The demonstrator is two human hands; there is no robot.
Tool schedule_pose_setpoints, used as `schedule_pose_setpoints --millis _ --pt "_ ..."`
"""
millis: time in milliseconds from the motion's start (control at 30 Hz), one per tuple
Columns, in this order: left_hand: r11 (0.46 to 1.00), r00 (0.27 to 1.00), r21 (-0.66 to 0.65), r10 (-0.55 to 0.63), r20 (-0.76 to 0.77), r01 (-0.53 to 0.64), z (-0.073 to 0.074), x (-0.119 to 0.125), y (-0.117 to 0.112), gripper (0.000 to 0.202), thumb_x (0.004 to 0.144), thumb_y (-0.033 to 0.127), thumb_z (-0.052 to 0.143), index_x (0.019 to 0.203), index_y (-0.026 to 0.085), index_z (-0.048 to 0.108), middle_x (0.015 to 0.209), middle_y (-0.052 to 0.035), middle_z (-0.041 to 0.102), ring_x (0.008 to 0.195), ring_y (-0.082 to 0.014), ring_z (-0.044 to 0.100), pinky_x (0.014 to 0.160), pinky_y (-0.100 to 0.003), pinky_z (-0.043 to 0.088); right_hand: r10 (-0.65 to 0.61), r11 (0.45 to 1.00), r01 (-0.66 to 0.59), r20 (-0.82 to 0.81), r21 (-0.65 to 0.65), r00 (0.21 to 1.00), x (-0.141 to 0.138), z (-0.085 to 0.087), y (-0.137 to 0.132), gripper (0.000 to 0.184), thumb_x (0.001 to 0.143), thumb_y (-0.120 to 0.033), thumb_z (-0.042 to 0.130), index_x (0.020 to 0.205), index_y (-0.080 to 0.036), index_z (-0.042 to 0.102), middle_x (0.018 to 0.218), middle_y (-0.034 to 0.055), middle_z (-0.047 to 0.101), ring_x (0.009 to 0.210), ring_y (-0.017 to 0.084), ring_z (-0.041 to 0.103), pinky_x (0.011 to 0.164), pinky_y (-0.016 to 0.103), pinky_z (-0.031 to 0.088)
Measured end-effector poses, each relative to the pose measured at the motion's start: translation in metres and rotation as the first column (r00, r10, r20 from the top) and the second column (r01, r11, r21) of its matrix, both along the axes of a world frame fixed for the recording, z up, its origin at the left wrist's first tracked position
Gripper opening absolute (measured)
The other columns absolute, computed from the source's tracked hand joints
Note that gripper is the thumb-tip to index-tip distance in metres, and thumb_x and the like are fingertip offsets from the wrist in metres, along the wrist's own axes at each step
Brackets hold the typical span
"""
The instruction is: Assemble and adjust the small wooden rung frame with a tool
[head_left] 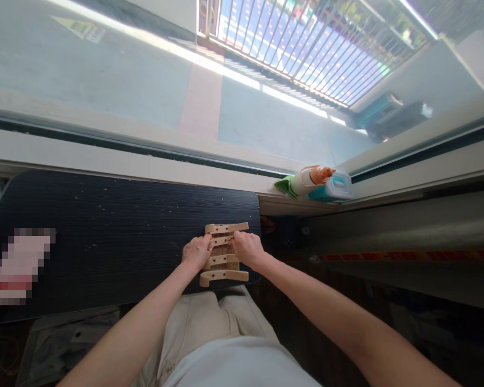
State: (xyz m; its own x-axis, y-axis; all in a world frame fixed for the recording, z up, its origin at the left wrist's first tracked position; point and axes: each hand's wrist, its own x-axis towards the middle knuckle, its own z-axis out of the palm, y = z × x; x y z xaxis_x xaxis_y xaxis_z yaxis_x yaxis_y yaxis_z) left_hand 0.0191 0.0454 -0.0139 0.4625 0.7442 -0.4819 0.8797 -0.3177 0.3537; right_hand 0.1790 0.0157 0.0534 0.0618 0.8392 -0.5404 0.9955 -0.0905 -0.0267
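A small light-wood slatted piece (pixel 221 260) lies near the right end of the black tabletop (pixel 137 231), close to my lap. Several pale strips run side by side across it, with dark holes or screw heads in them and curved ends at the left. Between the strips shows a brownish, speckled surface. My left hand (pixel 197 251) is closed on the left ends of the middle strips. At the right part of the second strip from the top, my right hand (pixel 247 248) has its fingers pinched together. Anything small between those fingertips is hidden.
Pale specks dot the tabletop, and a blurred-out pinkish item (pixel 22 258) lies at its left. On the ledge by the window stand a white bottle with an orange top (pixel 306 181), a green cloth (pixel 284 186) and a teal-and-white container (pixel 334 187).
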Motion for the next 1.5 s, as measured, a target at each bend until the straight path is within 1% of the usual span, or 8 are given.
schedule_pose_setpoints --millis 100,200,267,400,500,733,1067,1500 --pt "1.0 1.0 -0.011 0.0 -0.011 -0.001 0.002 0.0 0.0 0.025 0.081 0.031 0.039 0.101 0.024 0.053 0.094 -0.006 0.063 0.09 -0.0192 0.056 0.07 -0.029 0.043 -0.406 0.909 0.4 -0.037 -0.116 0.913 0.01 -0.004 0.004 0.033 0.085 -0.034 0.036 0.085 -0.014 0.062 0.084 0.0117 0.066 0.072 0.018 0.062 0.057 0.024 0.044" --pt "1.0 1.0 -0.022 0.004 -0.015 -0.004 0.005 -0.001 0.001 0.026 0.081 0.031 0.04 0.103 0.025 0.052 0.094 -0.0053 0.063 0.09 -0.0183 0.056 0.071 -0.028 0.043 -0.557 0.815 0.513 -0.125 -0.27 0.821 0.017 0.003 0.002 0.037 0.083 -0.035 0.036 0.082 -0.012 0.065 0.077 0.0101 0.066 0.062 0.016 0.061 0.052 0.022 0.041" --pt "1.0 1.0 -0.016 -0.001 -0.015 0.0 0.006 -0.001 0.001 0.026 0.081 0.031 0.04 0.103 0.025 0.051 0.094 -0.0051 0.063 0.09 -0.0182 0.056 0.07 -0.028 0.043 -0.505 0.854 0.465 -0.154 -0.234 0.849 0.016 0.011 -0.005 0.035 0.083 -0.034 0.036 0.081 -0.014 0.065 0.078 0.0085 0.067 0.066 0.016 0.061 0.056 0.022 0.042" --pt "1.0 1.0 0.003 -0.002 -0.026 0.002 0.006 0.0 0.0 0.025 0.081 0.031 0.039 0.101 0.025 0.053 0.093 -0.0057 0.063 0.087 -0.0187 0.058 0.068 -0.028 0.043 -0.17 0.985 0.174 -0.133 0.015 0.976 -0.001 0.021 -0.023 0.028 0.083 -0.03 0.038 0.091 -0.02 0.062 0.091 0.0061 0.066 0.083 0.017 0.06 0.07 0.025 0.041" --pt "1.0 0.999 0.009 0.008 -0.043 -0.008 0.007 0.001 0.0 0.026 0.082 0.032 0.037 0.101 0.024 0.054 0.091 -0.0065 0.064 0.085 -0.0188 0.059 0.068 -0.028 0.043 0.004 0.999 0.0 -0.122 0.033 0.993 -0.016 0.022 -0.026 0.026 0.085 -0.028 0.035 0.093 -0.02 0.058 0.091 0.0062 0.065 0.083 0.016 0.06 0.072 0.026 0.042" --pt "0.999 0.998 -0.011 0.03 -0.048 -0.03 0.009 0.001 0.0 0.031 0.084 0.036 0.033 0.104 0.025 0.054 0.092 -0.0064 0.064 0.086 -0.0182 0.059 0.07 -0.028 0.043 0.137 0.988 -0.131 -0.082 0.077 0.987 -0.029 0.018 -0.017 0.022 0.087 -0.021 0.033 0.091 -0.019 0.055 0.089 0.0073 0.065 0.079 0.015 0.06 0.068 0.024 0.043" --pt "1.0 0.999 -0.003 0.029 -0.016 -0.03 0.005 0.0 0.0 0.031 0.084 0.035 0.031 0.101 0.024 0.054 0.09 -0.0064 0.065 0.084 -0.0189 0.059 0.068 -0.028 0.043 0.13 0.989 -0.124 -0.078 0.083 0.988 -0.03 0.014 -0.015 0.021 0.085 -0.019 0.035 0.088 -0.017 0.056 0.087 0.007 0.065 0.079 0.017 0.061 0.068 0.025 0.044" --pt "1.0 1.0 0.029 0.01 0.001 -0.01 0.0 -0.001 -0.002 0.027 0.084 0.032 0.033 0.098 0.023 0.054 0.087 -0.0075 0.064 0.084 -0.0191 0.058 0.067 -0.029 0.042 -0.14 0.984 0.135 -0.034 -0.117 0.99 -0.029 0.016 0.012 0.038 0.085 -0.033 0.033 0.086 -0.013 0.066 0.088 0.0142 0.066 0.083 0.021 0.061 0.07 0.029 0.043"
